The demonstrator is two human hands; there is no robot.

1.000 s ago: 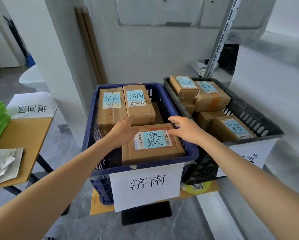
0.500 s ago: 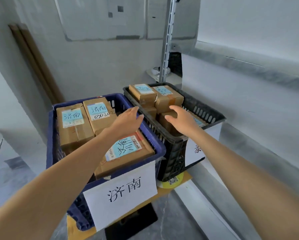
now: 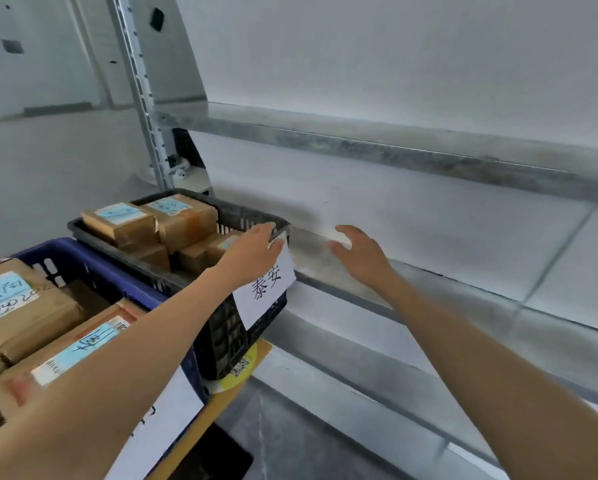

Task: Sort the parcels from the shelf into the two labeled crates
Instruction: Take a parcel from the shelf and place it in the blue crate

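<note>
A blue crate (image 3: 93, 271) at the lower left holds several brown parcels with light blue labels, among them one parcel (image 3: 72, 355) under my left forearm. Behind it stands a black crate (image 3: 245, 211) with a white paper sign (image 3: 266, 285) and more labelled parcels (image 3: 183, 216). My left hand (image 3: 252, 251) hovers empty over the black crate's right front corner, fingers relaxed. My right hand (image 3: 359, 254) is open and empty, stretched toward the metal shelf (image 3: 411, 282) on the right. No parcel shows on the shelf's visible part.
A perforated metal upright (image 3: 138, 88) rises behind the crates, with an upper shelf rail (image 3: 394, 150) running to the right. The crates sit on a wooden board (image 3: 259, 351) with a yellow sticker. Below is grey floor. A white wall stands behind.
Both hands have let go of the parcel in the blue crate and moved right, past the black crate toward the shelf. My view has swung to the right.
</note>
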